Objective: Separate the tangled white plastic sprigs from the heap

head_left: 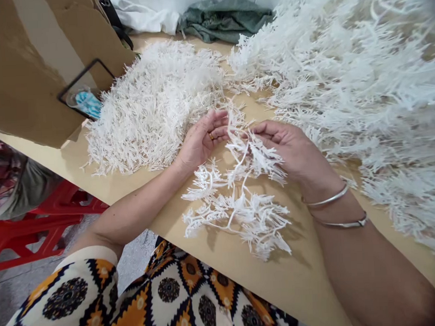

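A white artificial plant branch (237,201) with frilled, needle-like leaf clusters hangs above the table in front of me. Its upper stem is pinched in the fingers of my right hand (287,147), which wears two silver bangles on the wrist. My left hand (205,137), with a ring on one finger, is on the other side of the stem, palm towards it and fingers loosely stretched. Those fingertips reach close to the stem; whether they touch it I cannot make out. Just behind my left hand lies a heap of similar white sprigs (163,102).
A larger pile of white branches (351,78) covers the table's right side. On the left stands a cardboard box (51,55), with a blue-and-white item (88,102) beside it. Dark green cloth (226,17) lies at the back. Red stools (31,236) and a seated person are left of the table (282,281).
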Demonstrator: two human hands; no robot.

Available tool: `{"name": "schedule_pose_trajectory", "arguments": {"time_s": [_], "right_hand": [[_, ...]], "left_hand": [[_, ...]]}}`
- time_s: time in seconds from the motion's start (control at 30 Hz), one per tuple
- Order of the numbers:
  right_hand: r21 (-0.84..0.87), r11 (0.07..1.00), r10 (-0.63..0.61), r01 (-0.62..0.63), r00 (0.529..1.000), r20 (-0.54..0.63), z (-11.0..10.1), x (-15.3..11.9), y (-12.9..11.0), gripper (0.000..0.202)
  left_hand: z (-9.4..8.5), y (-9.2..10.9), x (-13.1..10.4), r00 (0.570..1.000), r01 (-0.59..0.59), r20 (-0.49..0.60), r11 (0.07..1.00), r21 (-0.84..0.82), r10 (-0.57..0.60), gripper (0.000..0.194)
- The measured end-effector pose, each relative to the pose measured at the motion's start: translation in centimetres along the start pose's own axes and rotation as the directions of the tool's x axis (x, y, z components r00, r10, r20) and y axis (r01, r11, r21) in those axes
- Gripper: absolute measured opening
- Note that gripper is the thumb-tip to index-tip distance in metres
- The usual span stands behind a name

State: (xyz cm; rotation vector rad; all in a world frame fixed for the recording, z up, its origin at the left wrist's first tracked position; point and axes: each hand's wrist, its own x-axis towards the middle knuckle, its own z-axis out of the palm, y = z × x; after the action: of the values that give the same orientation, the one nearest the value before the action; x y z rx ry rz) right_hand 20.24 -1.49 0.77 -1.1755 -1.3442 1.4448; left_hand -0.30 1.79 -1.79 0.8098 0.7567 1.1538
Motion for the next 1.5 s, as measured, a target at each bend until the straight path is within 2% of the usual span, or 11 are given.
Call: {"name": "schedule_pose_trajectory", "arguments": {"time_s": [0.17,0.3,0.4,0.57,0.67,0.73,0.8,0.93,1.03,1.3,1.5], "right_hand": [[0.214,0.977,0.035,-0.015,0.995,-0.089,0.3,0.5,0.2,0.018],[0.305,0.950,0.063,-0.063,0.998,0.011,1.3,0.5,0.4,0.019],[0.317,0.945,0.055,-0.082,0.994,0.094,2.1,0.4,0.5,0.028],[0.268,0.963,0.007,-0.036,0.994,0.108,2.5,0.1,0.5,0.036],[0.226,0.974,-0.027,0.034,0.999,-0.033,1.8,0.2,0.4,0.022],[0.209,0.975,-0.043,0.073,0.988,-0.149,1.0,0.4,0.5,0.034],[0.178,0.976,-0.100,0.129,0.982,-0.163,0.4,0.4,0.4,0.045],[-0.053,0.962,-0.272,0.269,0.960,-0.063,0.3,0.2,0.1,0.038],[-0.153,0.954,-0.274,0.256,0.955,-0.115,0.8,0.2,0.2,0.023],[-0.096,0.943,-0.329,0.317,0.933,-0.148,1.6,0.6,1.4,0.022],[-0.036,0.960,-0.277,0.277,0.928,-0.250,1.8,0.9,1.7,0.024]], "left_hand": [[-1.0,-0.4,0.1,0.979,-0.010,0.203,0.996,0.089,-0.009,0.057],[-0.8,-0.3,-0.6,0.892,-0.143,0.452,0.953,0.268,0.007,0.059],[-0.2,0.0,-1.0,0.846,-0.272,0.529,0.905,0.328,0.063,0.043],[0.1,0.2,-1.1,0.881,-0.320,0.448,0.886,0.336,0.149,0.034],[0.0,-0.1,-1.1,0.916,-0.309,0.361,0.886,0.347,0.178,0.036],[-0.2,-0.2,-1.1,0.944,-0.277,0.278,0.885,0.374,0.178,0.035],[-0.4,-0.4,-1.1,0.963,-0.237,0.217,0.890,0.390,0.161,0.035],[-0.8,-0.5,-1.1,0.967,-0.195,0.229,0.897,0.396,0.109,0.040],[-0.8,-0.5,-1.0,0.963,-0.186,0.253,0.901,0.392,0.089,0.041],[-0.2,-1.0,-0.3,0.941,-0.193,0.328,0.930,0.314,0.085,0.050],[-0.2,-0.7,-0.7,0.965,-0.161,0.242,0.957,0.240,0.102,0.039]]}}
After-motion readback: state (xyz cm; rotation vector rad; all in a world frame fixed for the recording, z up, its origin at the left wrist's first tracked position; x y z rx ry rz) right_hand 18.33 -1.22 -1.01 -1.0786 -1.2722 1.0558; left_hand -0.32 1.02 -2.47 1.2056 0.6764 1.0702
